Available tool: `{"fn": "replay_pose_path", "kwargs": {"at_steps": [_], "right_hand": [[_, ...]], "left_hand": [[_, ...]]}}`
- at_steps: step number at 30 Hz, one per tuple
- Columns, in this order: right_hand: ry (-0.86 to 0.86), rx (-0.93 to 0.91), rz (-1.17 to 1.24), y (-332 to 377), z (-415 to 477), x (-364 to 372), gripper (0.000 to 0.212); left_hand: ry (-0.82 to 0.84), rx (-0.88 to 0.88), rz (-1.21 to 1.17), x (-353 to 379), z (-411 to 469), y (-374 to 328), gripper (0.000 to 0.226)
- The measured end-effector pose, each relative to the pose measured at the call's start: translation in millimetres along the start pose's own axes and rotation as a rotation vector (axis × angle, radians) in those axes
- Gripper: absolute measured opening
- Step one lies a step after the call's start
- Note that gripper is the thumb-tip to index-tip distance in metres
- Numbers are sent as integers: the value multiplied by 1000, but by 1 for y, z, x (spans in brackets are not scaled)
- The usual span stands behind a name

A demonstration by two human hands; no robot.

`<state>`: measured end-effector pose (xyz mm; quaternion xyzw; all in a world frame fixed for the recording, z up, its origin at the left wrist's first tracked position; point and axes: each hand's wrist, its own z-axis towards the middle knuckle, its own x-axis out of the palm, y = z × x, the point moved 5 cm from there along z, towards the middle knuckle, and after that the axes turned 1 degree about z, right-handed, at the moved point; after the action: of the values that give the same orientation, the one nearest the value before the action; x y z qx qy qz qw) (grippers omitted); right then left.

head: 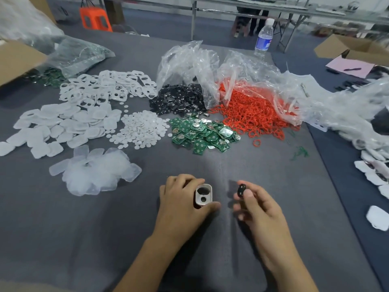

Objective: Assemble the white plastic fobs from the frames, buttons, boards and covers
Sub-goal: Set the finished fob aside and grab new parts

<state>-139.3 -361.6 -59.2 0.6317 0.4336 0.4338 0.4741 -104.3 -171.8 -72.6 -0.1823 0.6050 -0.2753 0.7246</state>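
I'm gripping a white frame [203, 196] in my left hand [185, 199], fingers curling round its edges, near centre above the table [210, 165]. My right hand [259, 205] is pinching a black button pad [241, 190] just right of the frame, the two not touching. For a clean fit I'm probably lining the big nub up with the oval hole and the small nub with the round one, then pressing flat without forcing. The frame is showing as a matte white rounded rectangle with two cutouts and a shallow rim.
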Motion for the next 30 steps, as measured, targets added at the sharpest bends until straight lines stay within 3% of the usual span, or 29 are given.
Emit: {"fn": "replay_pose_path", "kwargs": {"at_steps": [2, 4, 8, 17, 20, 23, 24, 27, 30], "right_hand": [[-79, -195, -557, 6, 8, -10, 19], [-67, -327, -836, 10, 16, -8, 16], [-43, -433, -1018, 14, 37, 4, 19], [-180, -322, -1487, 19, 73, 12, 64], [-283, -312, -1362, 36, 96, -6, 70], [-270, -431, -1122, 57, 135, -29, 27], [-227, -432, -1151, 60, 149, -31, 18], [-87, -400, -1265, 54, 180, -29, 29], [-86, -403, -1235, 48, 188, -30, 18]], "left_hand": [[-25, 7, -39, -1, -1, 1, 69], [-44, 12, -55, -2, -1, 1, 66], [-51, 8, -2, -1, -2, -2, 66], [-24, -4, 46, -2, -3, -6, 72], [-8, -11, 43, -2, -3, -5, 72], [15, -22, 35, -2, -1, -7, 76], [25, -28, 35, -1, -1, -7, 79], [46, -48, 25, -1, 0, -6, 84], [51, -63, 7, -2, 0, -6, 82]]}}
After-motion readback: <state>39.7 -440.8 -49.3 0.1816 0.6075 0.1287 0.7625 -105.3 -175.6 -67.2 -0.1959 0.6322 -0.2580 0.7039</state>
